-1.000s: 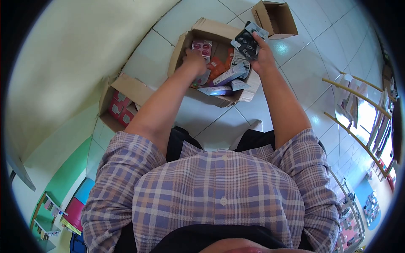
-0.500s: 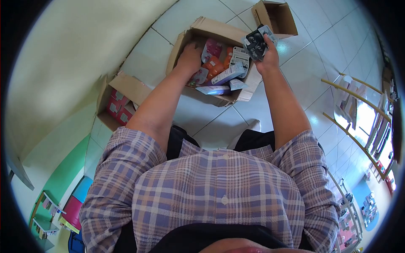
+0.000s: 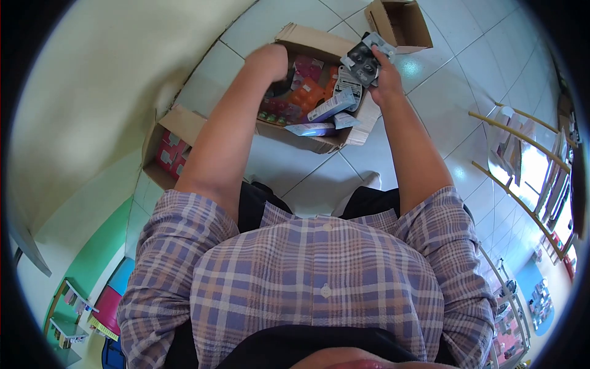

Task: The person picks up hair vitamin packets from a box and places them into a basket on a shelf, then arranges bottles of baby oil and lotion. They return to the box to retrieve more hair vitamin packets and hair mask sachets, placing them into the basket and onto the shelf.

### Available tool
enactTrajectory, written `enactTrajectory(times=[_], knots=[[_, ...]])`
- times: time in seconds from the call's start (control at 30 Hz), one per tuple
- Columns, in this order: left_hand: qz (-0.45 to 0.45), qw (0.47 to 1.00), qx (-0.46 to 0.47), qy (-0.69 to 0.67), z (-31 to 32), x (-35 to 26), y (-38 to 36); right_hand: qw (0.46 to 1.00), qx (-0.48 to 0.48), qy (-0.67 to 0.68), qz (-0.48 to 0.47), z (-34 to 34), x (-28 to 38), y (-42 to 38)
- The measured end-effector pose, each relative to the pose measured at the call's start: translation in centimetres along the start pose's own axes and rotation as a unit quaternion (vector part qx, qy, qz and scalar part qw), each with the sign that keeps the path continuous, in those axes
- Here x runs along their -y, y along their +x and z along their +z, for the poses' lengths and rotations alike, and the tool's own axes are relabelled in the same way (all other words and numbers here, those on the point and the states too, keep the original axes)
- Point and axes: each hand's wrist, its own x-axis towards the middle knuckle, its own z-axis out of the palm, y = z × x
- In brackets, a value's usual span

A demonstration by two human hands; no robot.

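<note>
Presently, by size: white tiled floor (image 3: 424, 104); on it, large open cardboard carton (image 3: 292, 136), mixed packs inside. Lower left, a carton of red packs (image 3: 169, 152), partly behind the left forearm; just beyond the large one's far right corner, a smaller open carton (image 3: 378, 26). Left hand (image 3: 268, 63) is above the large carton's left wall, fingers curled downward, blurred; a dark shape lies beneath, but whether they grip it cannot be told. Right hand (image 3: 387, 80) is clamped on black blister packs (image 3: 364, 64), thumb on top, at the large carton's right edge. Inside: lilac-and-white slim box (image 3: 332, 106) tilted near the right side, orange blister packs (image 3: 308, 95) mid-carton, pink blister pack (image 3: 306, 69) behind them. Step in hand, as judged: left hand picking among the contents, right hand keeping the black packs together. Next move would seem to call for a steady right-hand pinch, and left fingers clearing the wall without snagging neighbouring packs.
</note>
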Motion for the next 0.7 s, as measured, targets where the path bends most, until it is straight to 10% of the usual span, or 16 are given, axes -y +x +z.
enactTrajectory(times=[0.17,0.27,0.37,0.7], knots=[[0.16,0.913,-0.188,-0.325,-7.4,-1.5,-3.1,0.999,0.047,-0.014,0.011,1.3,0.0,-1.2],[0.326,0.763,-0.434,-0.352,-10.1,-5.6,-6.3,0.995,0.088,0.002,0.056,2.8,1.0,-1.8],[0.382,0.737,-0.542,-0.131,-7.3,-6.9,-5.1,0.99,0.125,0.042,0.052,4.6,2.4,-3.5],[0.364,0.808,-0.426,-0.183,-2.9,-9.7,-5.5,0.987,0.107,0.117,-0.016,3.9,4.7,-4.3]])
